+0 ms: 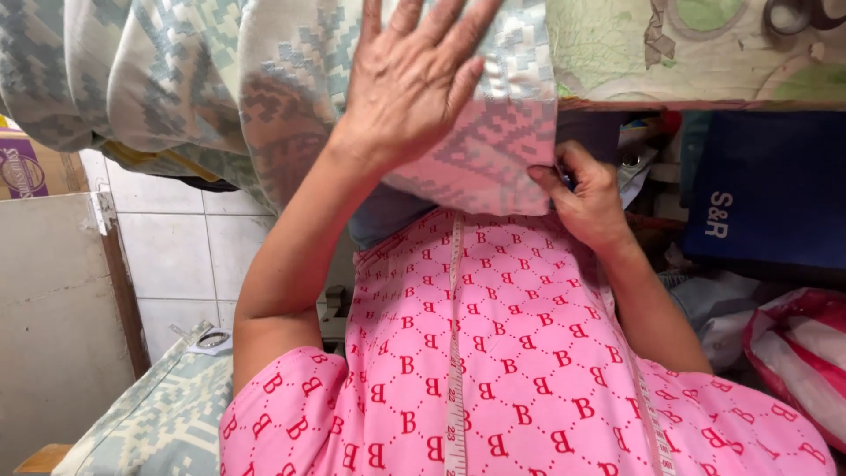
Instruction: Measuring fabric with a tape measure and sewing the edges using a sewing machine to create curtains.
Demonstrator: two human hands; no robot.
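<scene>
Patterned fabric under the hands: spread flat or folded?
Folded: the patterned fabric doubles over the table edge; left hand lies flat on it, right hand pinches its corner.

Left hand [414, 75] flat on patterned fabric [493, 150]; right hand [586, 198] pinching fabric edge.

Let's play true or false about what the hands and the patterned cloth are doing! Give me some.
1. The left hand lies flat and spread on the patterned cloth. True.
2. The right hand pinches the cloth's edge. True.
3. A measuring tape hangs down the pink shirt. True.
4. The cloth is plain red. False: it is pale blue-green and pink with woven patterns.
5. Both hands are holding scissors. False: the left hand holds nothing.
</scene>
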